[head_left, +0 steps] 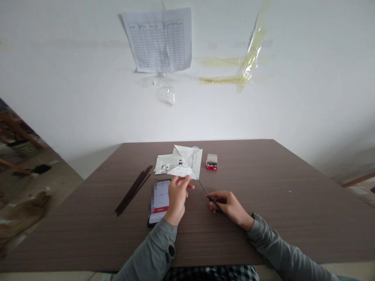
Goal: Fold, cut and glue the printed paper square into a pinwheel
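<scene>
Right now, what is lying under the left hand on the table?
A smartphone with a lit screen lies partly below the left hand; the hand hides its right edge.

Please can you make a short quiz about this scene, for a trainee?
1. Which hand holds the thin dark tool, left or right?
2. True or false: in this view, the dark sticks lie to the left of the phone.
3. A small box stands to the right of the folded paper. What colour is its lower part? A red, B green, C blue.

Key: 1 right hand; 2 true; 3 A.
</scene>
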`<state>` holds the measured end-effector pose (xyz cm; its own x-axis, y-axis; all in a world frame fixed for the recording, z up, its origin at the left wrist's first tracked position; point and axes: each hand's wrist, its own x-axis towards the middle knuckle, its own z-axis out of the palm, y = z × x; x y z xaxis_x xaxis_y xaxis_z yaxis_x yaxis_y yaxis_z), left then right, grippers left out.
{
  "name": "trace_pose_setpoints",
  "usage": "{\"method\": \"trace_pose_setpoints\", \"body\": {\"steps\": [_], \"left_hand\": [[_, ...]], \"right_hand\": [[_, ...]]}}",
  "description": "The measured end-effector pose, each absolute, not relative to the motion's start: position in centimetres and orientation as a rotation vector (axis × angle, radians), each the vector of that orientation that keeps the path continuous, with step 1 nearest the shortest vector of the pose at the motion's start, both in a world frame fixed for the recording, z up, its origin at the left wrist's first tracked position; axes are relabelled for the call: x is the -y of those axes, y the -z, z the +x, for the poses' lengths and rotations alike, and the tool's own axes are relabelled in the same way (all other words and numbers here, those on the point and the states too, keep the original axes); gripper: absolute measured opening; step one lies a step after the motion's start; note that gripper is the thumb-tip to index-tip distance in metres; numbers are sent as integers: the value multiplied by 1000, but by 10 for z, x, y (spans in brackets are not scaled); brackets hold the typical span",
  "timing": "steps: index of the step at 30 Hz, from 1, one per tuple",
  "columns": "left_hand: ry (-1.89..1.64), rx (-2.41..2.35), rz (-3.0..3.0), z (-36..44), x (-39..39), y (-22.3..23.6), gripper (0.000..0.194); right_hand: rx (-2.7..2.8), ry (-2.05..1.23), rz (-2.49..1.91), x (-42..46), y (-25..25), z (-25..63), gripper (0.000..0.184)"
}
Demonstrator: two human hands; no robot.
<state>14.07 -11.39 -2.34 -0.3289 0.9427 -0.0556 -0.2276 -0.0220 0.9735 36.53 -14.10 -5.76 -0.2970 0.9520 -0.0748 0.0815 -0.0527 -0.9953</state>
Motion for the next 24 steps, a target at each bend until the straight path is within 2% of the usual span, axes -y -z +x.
{"method": "trace_pose_setpoints", "body": {"steps": [24], "left_hand": [[-1537, -1269, 836, 140, 111, 25, 42]], "right_hand": [[1451, -1444, -1169, 140, 56, 366, 53]]}}
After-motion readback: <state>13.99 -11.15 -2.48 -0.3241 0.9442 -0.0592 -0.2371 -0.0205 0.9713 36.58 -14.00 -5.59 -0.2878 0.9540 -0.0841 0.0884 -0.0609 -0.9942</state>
